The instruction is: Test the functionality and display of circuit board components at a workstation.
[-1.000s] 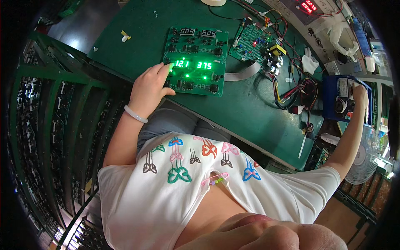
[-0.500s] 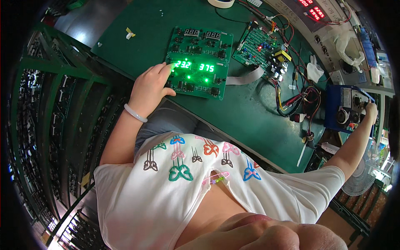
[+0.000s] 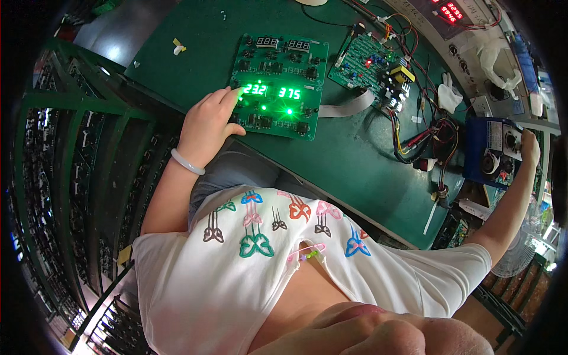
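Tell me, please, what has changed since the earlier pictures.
The right hand has shifted toward the right edge of the blue box, uncovering more of its upper dial. On the circuit board, the left green readout shows a different value; the right readout is unchanged. The left hand stays at the board's left edge.

Deep green table [image 3: 355, 171]; green display board [image 3: 275, 72] with bright green digits [image 3: 289, 93] — to its right, a green circuit board [image 3: 358, 56] with a yellow component [image 3: 403, 74]. Further right, a blue box [image 3: 475, 148]; near, a white shirt [image 3: 198, 278] patterned with green, pink, blue and orange bows [image 3: 257, 245].
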### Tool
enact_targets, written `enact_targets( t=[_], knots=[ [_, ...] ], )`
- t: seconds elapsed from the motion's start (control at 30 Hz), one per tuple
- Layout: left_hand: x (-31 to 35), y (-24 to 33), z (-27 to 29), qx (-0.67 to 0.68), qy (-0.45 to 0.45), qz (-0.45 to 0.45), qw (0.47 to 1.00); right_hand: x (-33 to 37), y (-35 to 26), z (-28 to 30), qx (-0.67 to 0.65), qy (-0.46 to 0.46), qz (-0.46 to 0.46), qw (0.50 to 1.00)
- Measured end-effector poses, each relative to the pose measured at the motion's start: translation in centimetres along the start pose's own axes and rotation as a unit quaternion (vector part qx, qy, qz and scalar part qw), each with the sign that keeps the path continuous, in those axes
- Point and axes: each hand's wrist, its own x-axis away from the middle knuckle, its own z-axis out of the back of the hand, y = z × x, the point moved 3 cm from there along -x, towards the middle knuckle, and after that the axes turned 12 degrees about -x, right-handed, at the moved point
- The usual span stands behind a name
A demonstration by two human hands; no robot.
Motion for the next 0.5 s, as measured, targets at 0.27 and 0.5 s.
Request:
enact_targets(
  t=[0.27,0.5],
  knots=[
    [0.0,-0.2,-0.1,0.024,0.005,-0.002,1.0,0.8,-1.1,0.0,0.018,0.005,0.036,0.999],
    [0.1,0.0,-0.1,-0.003,-0.002,0.0,1.0,2.4,-1.7,0.1,0.031,0.054,0.062,0.996]
  ],
)
